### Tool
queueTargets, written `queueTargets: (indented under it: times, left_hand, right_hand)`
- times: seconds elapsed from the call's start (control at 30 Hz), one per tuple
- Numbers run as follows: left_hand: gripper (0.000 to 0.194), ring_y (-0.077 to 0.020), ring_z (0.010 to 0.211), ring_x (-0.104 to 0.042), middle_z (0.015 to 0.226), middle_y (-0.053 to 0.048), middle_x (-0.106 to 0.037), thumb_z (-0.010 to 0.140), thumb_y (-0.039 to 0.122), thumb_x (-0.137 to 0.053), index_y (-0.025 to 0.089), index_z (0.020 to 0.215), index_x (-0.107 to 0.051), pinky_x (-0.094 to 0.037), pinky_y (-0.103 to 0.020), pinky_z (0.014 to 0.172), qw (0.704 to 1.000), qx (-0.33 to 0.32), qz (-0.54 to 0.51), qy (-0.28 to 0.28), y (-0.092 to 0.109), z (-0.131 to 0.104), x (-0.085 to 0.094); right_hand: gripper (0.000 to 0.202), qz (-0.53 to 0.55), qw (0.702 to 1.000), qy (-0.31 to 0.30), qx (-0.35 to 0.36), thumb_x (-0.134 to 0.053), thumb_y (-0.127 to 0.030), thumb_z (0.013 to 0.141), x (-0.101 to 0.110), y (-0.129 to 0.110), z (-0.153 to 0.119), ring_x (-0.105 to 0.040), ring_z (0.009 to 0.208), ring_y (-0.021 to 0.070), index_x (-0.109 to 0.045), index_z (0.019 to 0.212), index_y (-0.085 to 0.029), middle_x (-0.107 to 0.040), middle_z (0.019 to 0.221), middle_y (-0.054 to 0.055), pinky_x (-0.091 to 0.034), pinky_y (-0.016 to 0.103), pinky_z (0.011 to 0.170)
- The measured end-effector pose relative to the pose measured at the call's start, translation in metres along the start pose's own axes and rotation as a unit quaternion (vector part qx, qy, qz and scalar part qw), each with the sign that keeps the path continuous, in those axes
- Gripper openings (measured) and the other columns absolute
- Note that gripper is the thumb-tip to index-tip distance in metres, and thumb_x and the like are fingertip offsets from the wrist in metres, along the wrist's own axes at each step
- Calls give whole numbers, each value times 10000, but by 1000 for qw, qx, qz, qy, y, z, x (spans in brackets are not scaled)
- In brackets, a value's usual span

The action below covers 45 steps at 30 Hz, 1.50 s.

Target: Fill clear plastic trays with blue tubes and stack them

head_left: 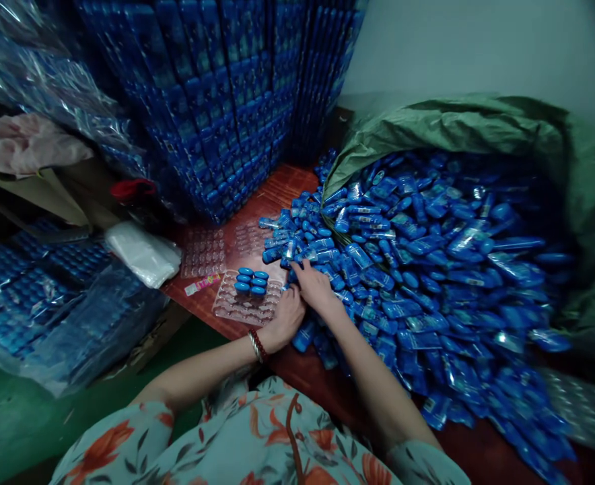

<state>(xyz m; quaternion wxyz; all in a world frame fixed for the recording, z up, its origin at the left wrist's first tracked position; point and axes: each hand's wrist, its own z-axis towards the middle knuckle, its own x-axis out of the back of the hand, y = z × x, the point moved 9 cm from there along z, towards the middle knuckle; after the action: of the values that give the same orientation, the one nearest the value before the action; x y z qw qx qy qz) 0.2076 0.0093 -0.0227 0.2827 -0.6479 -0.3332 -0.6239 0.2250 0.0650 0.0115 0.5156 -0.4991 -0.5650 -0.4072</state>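
Observation:
My left hand [289, 315], with bracelets on its wrist, is closed at the right edge of a clear moulded plastic tray [224, 306]; a bit of blue shows at its fingertips, mostly hidden. Just beyond it, my right hand [318, 286] reaches into the near edge of a heap of small blue bottles [418, 229], its thumb and forefinger bent around one bottle [292, 261]. In the tray, several blue bottles [251, 281] stand upright in two columns, close together. Other bottles in the heap lie on their sides, many with labels showing.
A green sack [453, 118] lies open behind the heap. Tall stacks of packed blue bottles [196, 87] rise at the back. More clear trays [204, 252], a pink and yellow strip [202, 284] and folded plastic bags [143, 252] lie at the left of the reddish table [282, 182].

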Motion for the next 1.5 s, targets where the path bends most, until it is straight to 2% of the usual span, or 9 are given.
queueTargets:
  times: [0.17, 0.3, 0.43, 0.57, 0.67, 0.87, 1.1, 1.3, 1.5]
  left_hand:
    - [303, -242, 947, -597, 1063, -162, -611, 862, 43, -376, 89, 1083, -578, -479, -371, 819, 997, -66, -29, 10, -3, -7, 20]
    - [245, -227, 952, -589, 1022, -120, -619, 916, 163, -401, 139, 1124, -526, -497, -362, 814, 980, -67, -168, 85, -24, -46, 55]
    - [274, -190, 987, -592, 1074, -95, -608, 929, 194, -397, 201, 1185, -492, -504, -327, 841, 925, 39, -319, 203, -88, -102, 70]
    - [275, -173, 932, -605, 1000, -68, -608, 903, 145, -408, 215, 1137, -536, -513, -320, 827, 903, 109, -309, 276, -144, -137, 56]
    - [316, -168, 930, -605, 1013, -78, -608, 900, 123, -393, 208, 1168, -536, -521, -309, 812, 924, 76, -276, 253, -157, -135, 38]
    - [389, -187, 981, -578, 1074, -107, -598, 885, 90, -389, 208, 1233, -516, -526, -314, 807, 964, -29, -184, 190, -147, -121, 31]
    - [361, -187, 897, -580, 1005, -107, -603, 884, 70, -365, 174, 1194, -518, -524, -308, 759, 981, -81, -122, 128, -125, -104, 30]
    - [451, -200, 855, -560, 1031, -120, -584, 901, 101, -370, 208, 1334, -440, -494, -339, 759, 977, -48, -26, 206, -126, -113, 26]
    - [369, -194, 900, -548, 1021, -110, -588, 946, 279, -378, 194, 1272, -526, -477, -324, 787, 950, 48, -146, 273, -156, -88, 65]
  right_hand:
    - [271, 115, 989, 92, -34, -476, -200, 884, 22, 30, -17, -634, 808, 223, -537, 1149, -195, -558, 1129, 130, -462, 315, 673]
    - [302, 338, 899, 260, -96, -464, -340, 901, 34, 58, -60, -590, 945, 223, -519, 1162, -200, -607, 1054, 81, -466, 346, 811]
    - [274, 473, 855, 199, -74, -471, -353, 897, 5, 22, -75, -602, 840, 180, -525, 1128, -216, -632, 952, 38, -490, 320, 769]
    - [171, 467, 860, 203, 41, -473, -286, 901, -6, -37, -71, -592, 945, 189, -599, 1001, -228, -630, 964, 50, -482, 346, 858]
    - [215, 404, 888, 200, 85, -447, -237, 914, -14, -60, -63, -598, 945, 190, -608, 1055, -217, -635, 966, 67, -496, 334, 845]
    - [318, 133, 974, 111, 145, -356, -84, 906, -14, -87, -51, -582, 898, 209, -591, 1109, -156, -620, 981, 105, -482, 327, 798]
    - [292, 6, 981, -2, 192, -378, -48, 880, 8, -120, -31, -580, 856, 217, -603, 1034, -150, -620, 963, 108, -473, 331, 719]
    - [322, 16, 980, 68, 189, -404, -102, 904, 0, -104, -39, -600, 876, 205, -577, 1169, -166, -636, 1025, 100, -496, 308, 728]
    - [366, 117, 975, 186, 39, -376, -212, 952, 5, -30, -50, -600, 937, 161, -506, 1295, -224, -576, 1187, 95, -477, 239, 754]
